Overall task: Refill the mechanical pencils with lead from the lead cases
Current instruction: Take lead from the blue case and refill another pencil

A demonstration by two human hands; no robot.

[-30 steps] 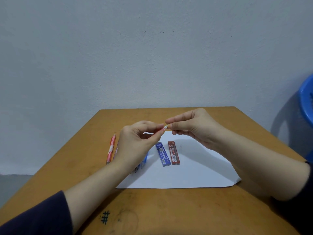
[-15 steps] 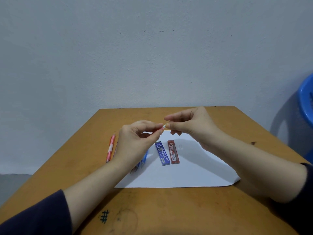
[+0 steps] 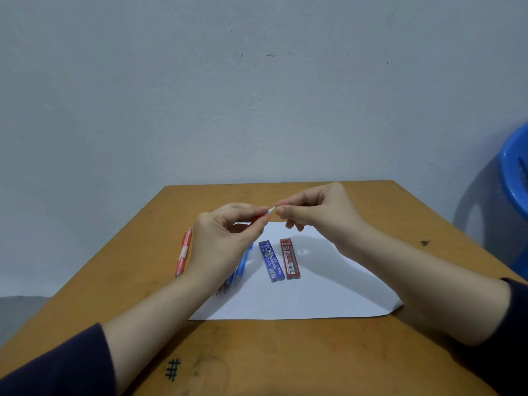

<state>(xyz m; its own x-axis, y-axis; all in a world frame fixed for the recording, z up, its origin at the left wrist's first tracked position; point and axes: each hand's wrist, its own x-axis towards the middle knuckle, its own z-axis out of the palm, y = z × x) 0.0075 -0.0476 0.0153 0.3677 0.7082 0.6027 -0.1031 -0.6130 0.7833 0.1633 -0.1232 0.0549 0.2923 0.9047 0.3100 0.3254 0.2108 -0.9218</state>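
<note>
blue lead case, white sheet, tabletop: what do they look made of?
blue lead case: likely rigid plastic, smooth, printed label, straight edges.
white sheet: matte paper, thin, right corner lifted.
tabletop: probably wood or laminate, matte ochre, scuffed, ink-marked.

Worktop: wood-look, matt, scuffed, ink-marked at 6 o'clock. Paper: white, matt, smooth. Blue case, red case: glossy plastic. Pink pencil, blue pencil: plastic. Wall: matt, faintly rough. Chair, 3 o'clock: glossy plastic.
</note>
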